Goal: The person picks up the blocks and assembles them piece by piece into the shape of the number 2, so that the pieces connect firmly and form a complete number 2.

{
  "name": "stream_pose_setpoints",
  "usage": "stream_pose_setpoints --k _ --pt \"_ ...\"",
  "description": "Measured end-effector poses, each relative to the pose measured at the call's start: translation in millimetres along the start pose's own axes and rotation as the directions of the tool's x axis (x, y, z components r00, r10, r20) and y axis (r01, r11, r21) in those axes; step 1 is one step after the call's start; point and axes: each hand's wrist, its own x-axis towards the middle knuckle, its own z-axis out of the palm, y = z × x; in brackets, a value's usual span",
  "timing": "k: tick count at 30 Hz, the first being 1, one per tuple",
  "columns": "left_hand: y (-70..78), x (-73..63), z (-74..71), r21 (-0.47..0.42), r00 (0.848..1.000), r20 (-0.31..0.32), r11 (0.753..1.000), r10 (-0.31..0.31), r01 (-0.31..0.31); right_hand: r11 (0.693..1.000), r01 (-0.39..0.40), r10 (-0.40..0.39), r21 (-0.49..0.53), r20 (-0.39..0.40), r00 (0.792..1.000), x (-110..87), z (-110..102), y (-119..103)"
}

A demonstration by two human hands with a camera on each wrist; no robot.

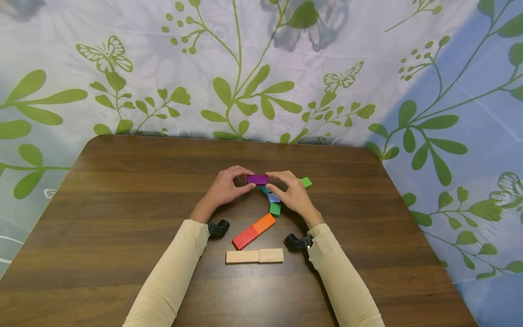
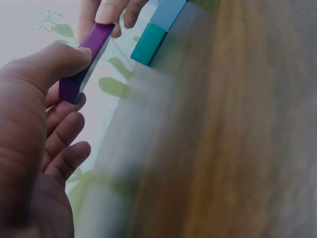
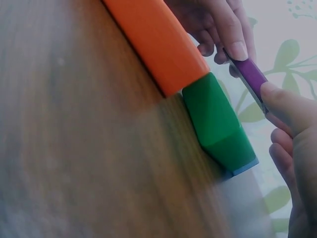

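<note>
Both hands pinch a purple block (image 1: 258,180) by its opposite ends, above the far part of the table. The left hand (image 1: 227,185) grips its left end between thumb and fingers; the right hand (image 1: 293,192) grips its right end the same way. In the left wrist view the purple block (image 2: 85,64) is tilted and apart from the tabletop. Just below the hands, a teal block (image 2: 148,44), a blue block (image 1: 273,198) and a green block (image 1: 275,209) stand in a curving row, partly hidden by the right hand in the head view.
An orange block (image 1: 263,223) and a red block (image 1: 245,238) lie end to end nearer the person. Closer still are two plain wooden blocks (image 1: 271,255) in a line. A light green block (image 1: 306,182) lies beyond the right hand. Patterned cloth (image 1: 245,68) hangs behind the table (image 1: 122,181).
</note>
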Motion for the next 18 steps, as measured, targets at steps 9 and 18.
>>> stream_pose_setpoints --k 9,18 --pt "-4.2 -2.6 -5.4 0.020 0.999 -0.009 0.999 -0.031 0.032 0.999 -0.011 0.013 0.034 -0.059 0.998 -1.4 1 6" --pt "-7.5 -2.2 -6.6 0.040 0.999 0.002 0.998 -0.042 0.042 0.995 -0.092 0.095 0.036 -0.079 0.992 -5.3 1 13"
